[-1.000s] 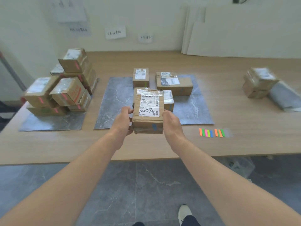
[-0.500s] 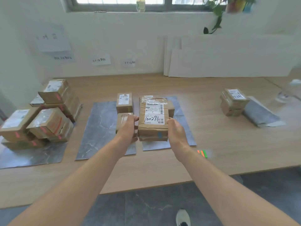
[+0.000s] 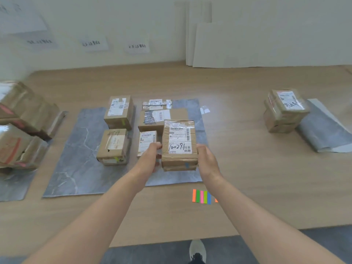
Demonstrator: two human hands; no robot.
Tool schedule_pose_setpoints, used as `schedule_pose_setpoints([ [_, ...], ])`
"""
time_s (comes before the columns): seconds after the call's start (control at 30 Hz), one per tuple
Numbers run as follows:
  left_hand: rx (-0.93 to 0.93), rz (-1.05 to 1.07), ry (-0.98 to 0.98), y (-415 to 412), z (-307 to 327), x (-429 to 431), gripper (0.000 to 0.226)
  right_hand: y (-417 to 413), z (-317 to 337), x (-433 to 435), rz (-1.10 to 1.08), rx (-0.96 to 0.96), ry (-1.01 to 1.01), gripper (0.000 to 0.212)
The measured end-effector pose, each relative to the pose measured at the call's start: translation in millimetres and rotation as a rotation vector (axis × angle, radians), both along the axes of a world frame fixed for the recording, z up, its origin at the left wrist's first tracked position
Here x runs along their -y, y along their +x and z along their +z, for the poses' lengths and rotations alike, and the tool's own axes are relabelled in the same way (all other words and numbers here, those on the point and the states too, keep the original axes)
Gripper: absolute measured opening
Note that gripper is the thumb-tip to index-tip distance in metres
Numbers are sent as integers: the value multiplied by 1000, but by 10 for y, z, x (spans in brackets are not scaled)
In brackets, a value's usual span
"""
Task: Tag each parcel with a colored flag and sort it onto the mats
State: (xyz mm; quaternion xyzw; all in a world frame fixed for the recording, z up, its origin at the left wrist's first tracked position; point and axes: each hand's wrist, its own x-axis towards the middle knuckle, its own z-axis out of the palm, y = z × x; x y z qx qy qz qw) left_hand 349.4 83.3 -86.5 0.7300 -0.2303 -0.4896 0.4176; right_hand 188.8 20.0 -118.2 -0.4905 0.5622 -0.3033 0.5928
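Parcel (image 3: pixel 179 144) clamped between left hand (image 3: pixel 149 159) and right hand (image 3: pixel 207 160): stiff taped cardboard, probably light; side grip suits it.

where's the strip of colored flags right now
In the head view, the colored flags lie on the bare wooden table, just in front of the near right corner of the middle-right mat, partly hidden under the right forearm.
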Motion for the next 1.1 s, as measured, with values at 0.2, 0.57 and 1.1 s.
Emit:
schedule_pose_setpoints([
  [0.2,-42,-19,104,-40,-432,336,54,-85,-387,361,18,26,142,46],
  [0.57,-231,-73,169,-58,-916,602,52,-24,-1013,678,-5,-13,269,50],
  [1.1,-136,-187,195,181,-939,715,79,0,-911,716,-129,8,286,67],
])
